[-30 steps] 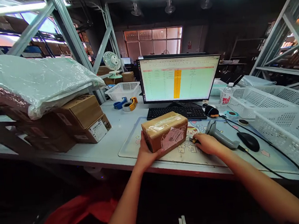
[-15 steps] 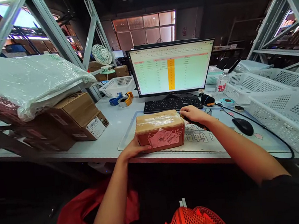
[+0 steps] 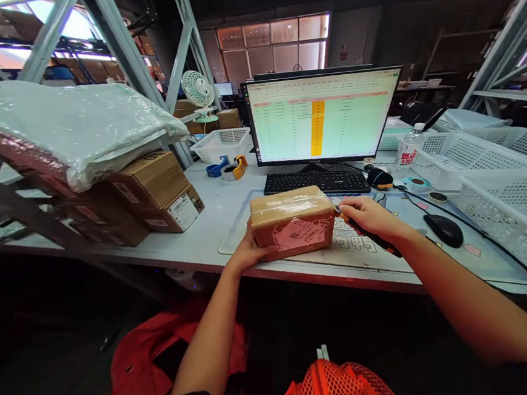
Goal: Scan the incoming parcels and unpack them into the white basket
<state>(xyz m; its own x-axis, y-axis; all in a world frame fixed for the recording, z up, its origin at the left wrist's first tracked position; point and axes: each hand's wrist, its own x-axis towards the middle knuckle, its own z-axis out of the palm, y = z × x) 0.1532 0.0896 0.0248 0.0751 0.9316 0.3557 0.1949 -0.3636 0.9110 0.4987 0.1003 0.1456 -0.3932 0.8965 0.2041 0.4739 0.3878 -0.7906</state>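
A taped cardboard box (image 3: 287, 204) with a label on its front side rests at the front of the desk, on a printed mat. My left hand (image 3: 251, 248) grips its lower left front corner, thumb across the front face and the other fingers hidden behind the side. In my right hand (image 3: 366, 215) is a utility knife (image 3: 382, 243) with a black and orange handle, its tip end against the box's upper right edge. Whether the blade is in the cardboard I cannot tell.
Behind the box stand a keyboard (image 3: 315, 183) and a monitor (image 3: 325, 120). Tape dispensers (image 3: 233, 170) lie back left, near stacked boxes (image 3: 155, 186) under a wrapped parcel (image 3: 74, 125). A mouse (image 3: 444, 230), its cable, a bottle (image 3: 410, 146) and white baskets (image 3: 511, 205) occupy the right.
The view has shifted, so the desk appears further right. My right hand has drawn slightly away from the box's right side, and more of the knife handle shows. My left hand keeps its grip.
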